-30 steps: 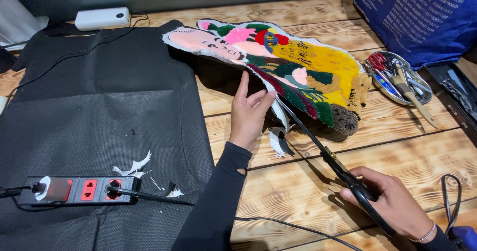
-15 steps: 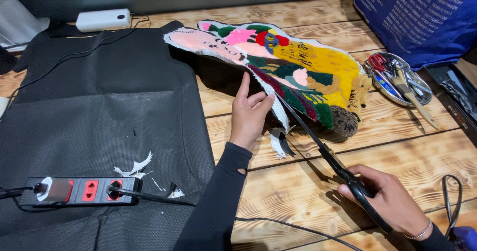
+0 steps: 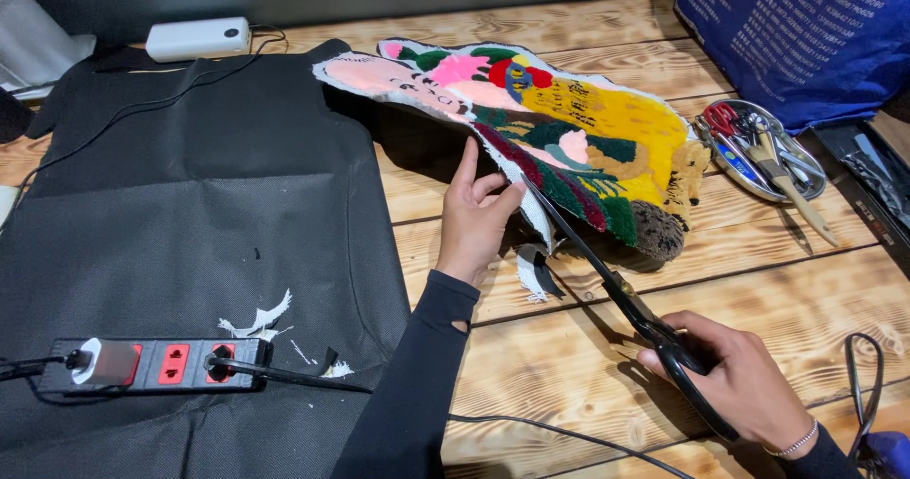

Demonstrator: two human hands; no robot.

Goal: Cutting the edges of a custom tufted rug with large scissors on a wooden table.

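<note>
You're over a knotty wooden plank bench [image 3: 588, 365], its left half draped in black fabric [image 3: 190, 223] with a power strip [image 3: 161, 363] and white scraps [image 3: 258, 320] lying on it, a dark wall behind and a blue bag [image 3: 806, 34] at the far right beside a metal tray of tools [image 3: 758, 147]. The tufted rug piece [image 3: 569, 128] lies across the middle of the bench, bright with pink, yellow, green and red pile, white backing showing along its near edge. Your left hand [image 3: 477, 216] pinches that edge, fingers grasping the backing and lifting it a little. Your right hand [image 3: 735, 384] is clenched around the handles of long black scissors [image 3: 616, 294], blades meeting the rug's edge just beside your left thumb. Whether the blades are parted is hard to make out; your right wrist runs off the frame.
</note>
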